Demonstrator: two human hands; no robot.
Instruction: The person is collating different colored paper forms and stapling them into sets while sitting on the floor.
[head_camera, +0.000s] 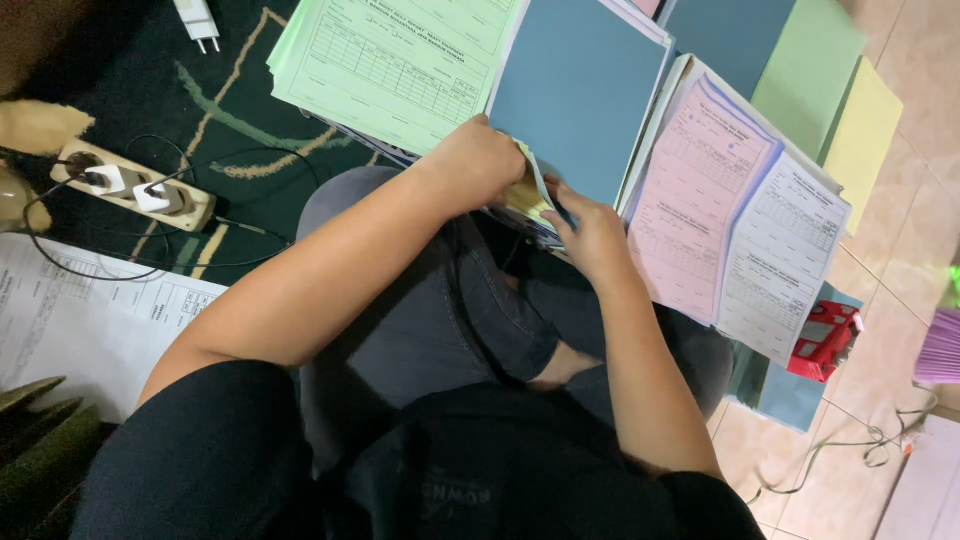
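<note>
Gripping blue booklet edge: L hand fisted; R hand pinching pages.

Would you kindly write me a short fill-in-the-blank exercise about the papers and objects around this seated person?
1. Both hands, the left hand and the right hand, meet at the near edge of a booklet with a plain ____ cover.
2. The printed form sheet left of that cover is pale ____.
3. The white power strip lies on a dark ____ carpet.
4. The small plastic object on the tiled floor is ____.

Missing words: blue; green; green; red
</note>
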